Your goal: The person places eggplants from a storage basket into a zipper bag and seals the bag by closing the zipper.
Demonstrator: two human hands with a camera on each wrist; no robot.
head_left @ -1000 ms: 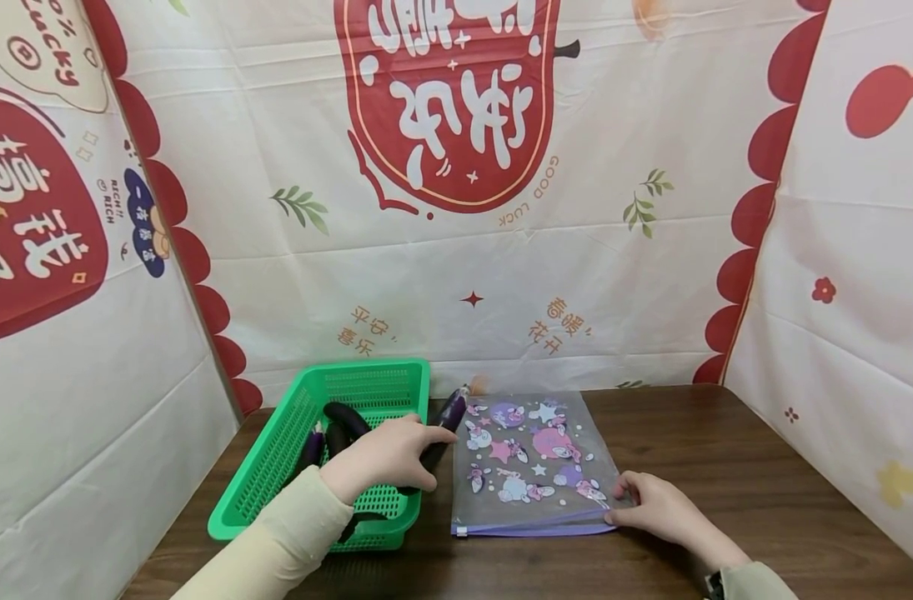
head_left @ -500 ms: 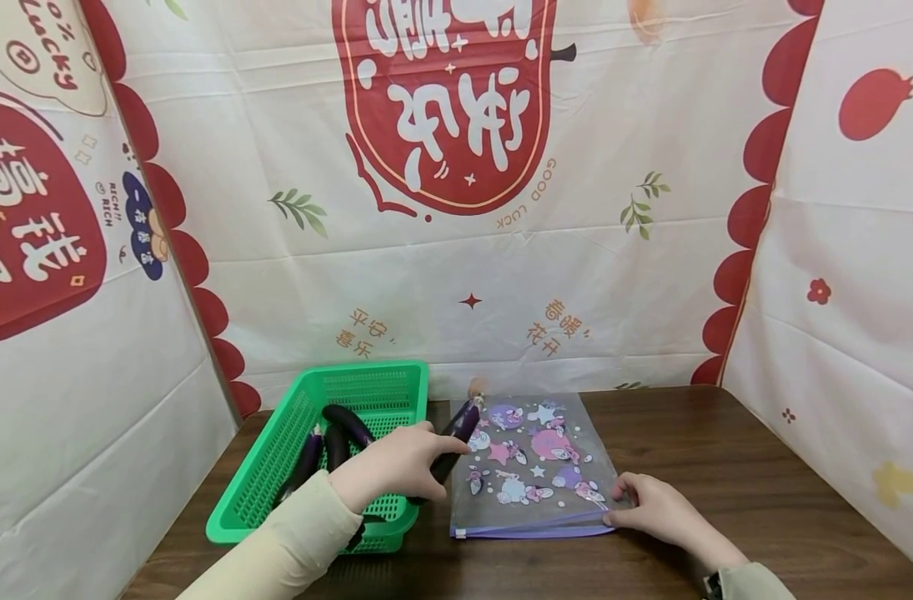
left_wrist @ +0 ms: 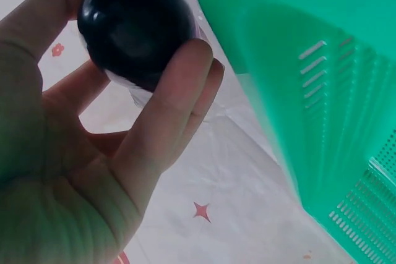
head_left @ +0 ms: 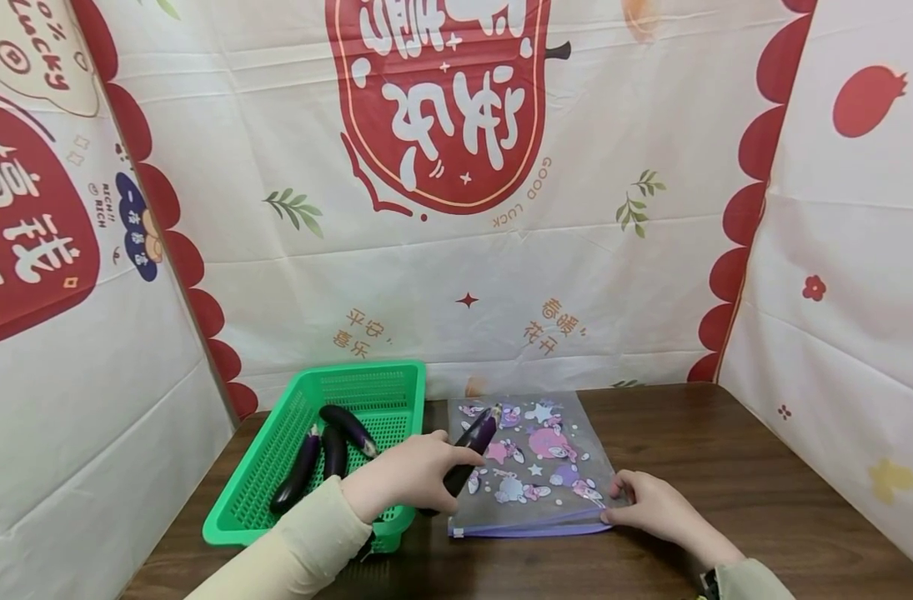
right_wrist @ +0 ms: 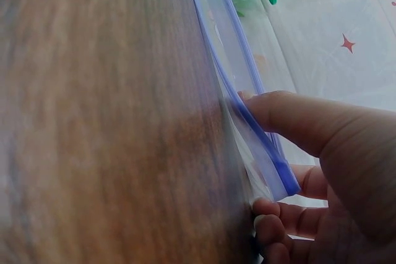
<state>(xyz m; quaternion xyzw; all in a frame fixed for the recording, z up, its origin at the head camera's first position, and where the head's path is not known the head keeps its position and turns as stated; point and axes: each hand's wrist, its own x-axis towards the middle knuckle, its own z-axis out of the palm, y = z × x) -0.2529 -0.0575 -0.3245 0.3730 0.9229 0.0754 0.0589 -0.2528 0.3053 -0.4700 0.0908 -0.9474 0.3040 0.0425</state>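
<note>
My left hand (head_left: 414,475) grips a dark purple eggplant (head_left: 474,446), its stem end pointing up and away over the bag's left side. In the left wrist view the eggplant's rounded end (left_wrist: 133,26) faces the camera, with fingers and thumb around it. A clear zip bag (head_left: 531,467) with pink and purple cartoon prints lies flat, its purple zip edge toward me. My right hand (head_left: 654,508) pinches the bag's near right corner; in the right wrist view, thumb and fingers hold the zip edge (right_wrist: 247,115), whose two strips stand slightly apart.
Left of the bag stands a green plastic basket (head_left: 234,479) with several eggplants (head_left: 298,471) in it. My left forearm passes over its near right corner. A printed white cloth (head_left: 456,275) hangs behind and at both sides of the brown wooden table (head_left: 696,450).
My left hand has carried the eggplant to the right, from the basket's right rim to over the bag's left part. My right hand stays on the bag corner.
</note>
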